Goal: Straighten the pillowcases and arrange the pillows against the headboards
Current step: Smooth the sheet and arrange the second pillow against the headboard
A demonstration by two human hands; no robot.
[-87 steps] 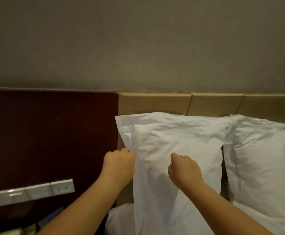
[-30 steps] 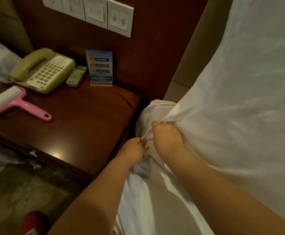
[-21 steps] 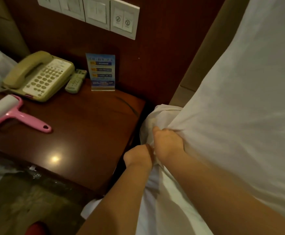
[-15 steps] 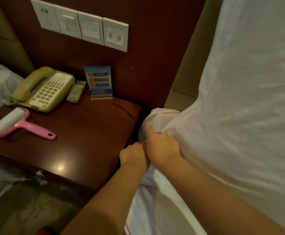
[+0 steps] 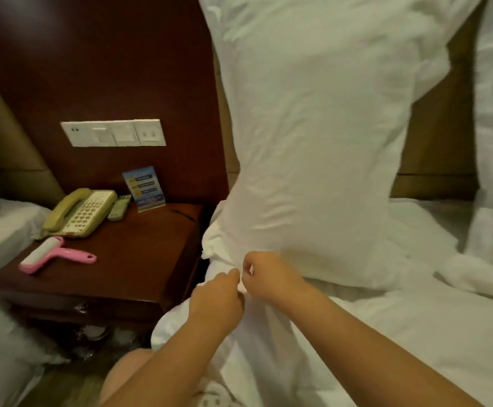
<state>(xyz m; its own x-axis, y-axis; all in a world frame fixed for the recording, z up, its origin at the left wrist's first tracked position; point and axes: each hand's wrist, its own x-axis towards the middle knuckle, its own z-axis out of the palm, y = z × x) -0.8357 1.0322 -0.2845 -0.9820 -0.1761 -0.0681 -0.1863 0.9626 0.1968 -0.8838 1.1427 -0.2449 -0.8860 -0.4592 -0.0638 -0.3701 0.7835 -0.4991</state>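
Pillow (image 5: 313, 136) upright, seemingly against headboard (image 5: 436, 142).

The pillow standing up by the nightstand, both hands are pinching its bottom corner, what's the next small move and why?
Probably tug that corner of the pillowcase down and outward. The left hand and right hand both pinch bunched fabric there, while the pillow already stands upright against the headboard.

White-sheeted bed (image 5: 415, 333) bearing upright pillow (image 5: 313, 136), wooden nightstand (image 5: 139, 259) with phone (image 5: 81, 212), pink lint roller (image 5: 54, 255)
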